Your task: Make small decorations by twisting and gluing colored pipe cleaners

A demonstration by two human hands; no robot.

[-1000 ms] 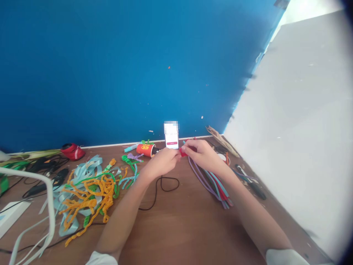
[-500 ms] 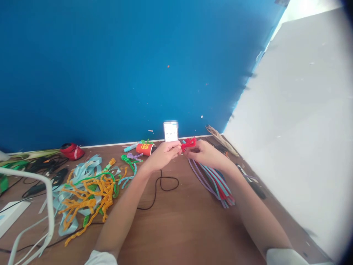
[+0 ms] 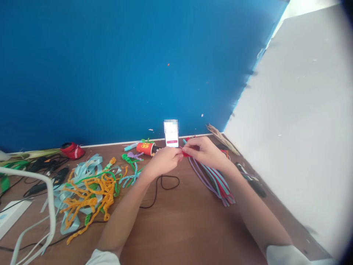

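My left hand and my right hand meet above the table in front of a lit phone. Between them is a bent red pipe cleaner, mostly covered by my fingers. My left fingers are closed on one end of it, and my right thumb and index finger pinch it from the other side. Below my right hand lies a bundle of straight pipe cleaners in purple, light blue and red.
On the left are orange twisted pipe cleaners, light blue ribbon and a white tubular frame. A red paper cup lies near the blue wall. A black cable loops mid-table. Dried husks lie at back right.
My hands have drawn lower and closer together, and the red loops that stood up between them are now mostly hidden. The phone's screen has changed.
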